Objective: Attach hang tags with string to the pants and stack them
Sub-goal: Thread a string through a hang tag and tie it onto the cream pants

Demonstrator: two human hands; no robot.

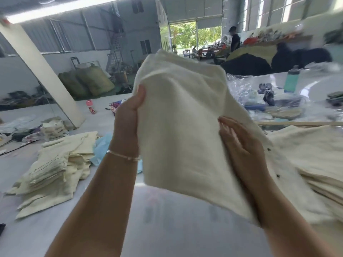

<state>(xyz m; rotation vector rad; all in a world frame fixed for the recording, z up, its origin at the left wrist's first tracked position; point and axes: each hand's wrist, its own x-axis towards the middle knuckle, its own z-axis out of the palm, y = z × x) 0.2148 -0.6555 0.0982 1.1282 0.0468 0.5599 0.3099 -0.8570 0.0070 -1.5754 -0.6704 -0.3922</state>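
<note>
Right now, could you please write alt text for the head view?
Both hands hold up a cream garment: left hand grips its left edge, right hand lies flat against it. Folded cream stacks sit left and right.

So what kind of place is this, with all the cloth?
Probably a clothing factory or finishing workshop: a big metal-walled hall, stacks of folded cream pants on a long table, and stuffed green sacks by the wall.
</note>
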